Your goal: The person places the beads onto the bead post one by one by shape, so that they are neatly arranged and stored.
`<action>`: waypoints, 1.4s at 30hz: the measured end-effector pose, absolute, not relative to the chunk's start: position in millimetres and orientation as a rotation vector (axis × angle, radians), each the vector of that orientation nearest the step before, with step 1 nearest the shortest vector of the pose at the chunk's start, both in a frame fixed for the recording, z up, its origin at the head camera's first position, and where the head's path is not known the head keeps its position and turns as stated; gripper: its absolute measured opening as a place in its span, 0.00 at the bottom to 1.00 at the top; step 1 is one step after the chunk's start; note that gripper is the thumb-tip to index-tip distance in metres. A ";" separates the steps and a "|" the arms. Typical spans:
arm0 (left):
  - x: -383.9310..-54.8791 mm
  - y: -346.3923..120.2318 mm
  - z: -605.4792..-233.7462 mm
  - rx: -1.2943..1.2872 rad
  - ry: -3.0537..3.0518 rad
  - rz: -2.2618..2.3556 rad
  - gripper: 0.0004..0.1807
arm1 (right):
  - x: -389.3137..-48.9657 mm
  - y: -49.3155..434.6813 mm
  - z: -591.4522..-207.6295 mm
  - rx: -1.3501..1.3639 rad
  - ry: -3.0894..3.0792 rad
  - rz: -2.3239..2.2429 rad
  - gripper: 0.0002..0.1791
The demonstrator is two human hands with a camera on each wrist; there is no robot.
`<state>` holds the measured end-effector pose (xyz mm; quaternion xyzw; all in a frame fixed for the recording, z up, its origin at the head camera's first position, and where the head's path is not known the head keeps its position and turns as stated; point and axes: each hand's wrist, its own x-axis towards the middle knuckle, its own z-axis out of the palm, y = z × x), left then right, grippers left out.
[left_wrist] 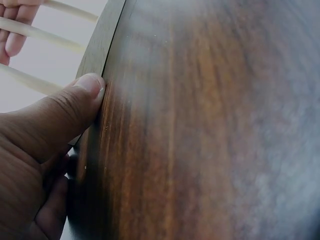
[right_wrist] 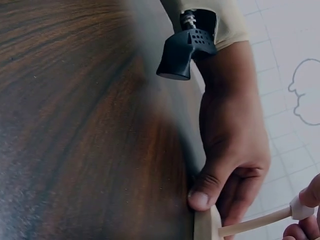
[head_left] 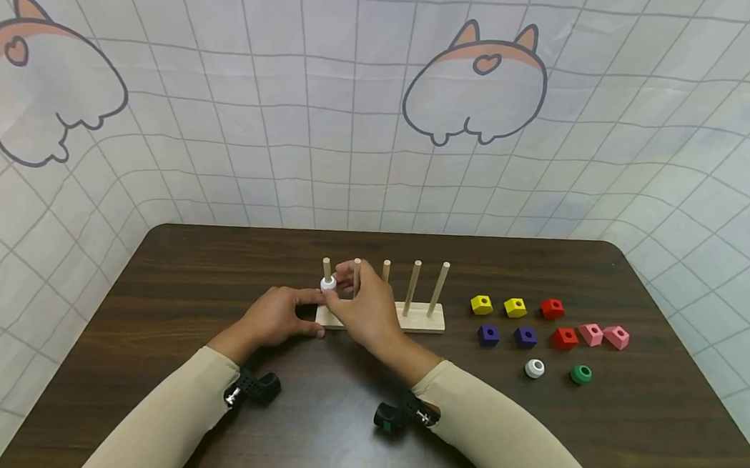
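A pale wooden peg stand (head_left: 424, 319) with a row of upright pegs stands at the table's middle. My left hand (head_left: 277, 315) grips the left end of its base; in the left wrist view the thumb (left_wrist: 75, 102) presses along the base edge. On the leftmost peg (head_left: 326, 267) sits a white bead (head_left: 328, 283), partway up. My right hand (head_left: 370, 311) reaches over the stand and pinches that bead between thumb and fingers. The right wrist view shows the same white bead (right_wrist: 302, 208) around the peg, with the right fingertips at its side.
Right of the stand lie yellow beads (head_left: 482, 305), purple beads (head_left: 488, 335), red beads (head_left: 552, 308) and pink beads (head_left: 616, 337). Nearer me are another white bead (head_left: 534, 368) and a green bead (head_left: 581, 374). A patterned curtain (head_left: 354, 154) hangs behind the dark wooden table (head_left: 324, 431).
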<state>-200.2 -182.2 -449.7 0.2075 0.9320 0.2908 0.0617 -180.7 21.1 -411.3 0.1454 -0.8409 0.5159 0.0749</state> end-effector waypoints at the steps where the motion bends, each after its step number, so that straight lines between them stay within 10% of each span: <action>1: -199.9 -182.1 -449.5 0.632 2.822 0.879 0.33 | -181.0 20.9 -412.6 0.423 -2.531 1.547 0.18; 42: -202.0 -180.2 -449.0 0.576 2.822 0.843 0.34 | -176.0 31.3 -443.0 0.470 -2.662 1.425 0.26</action>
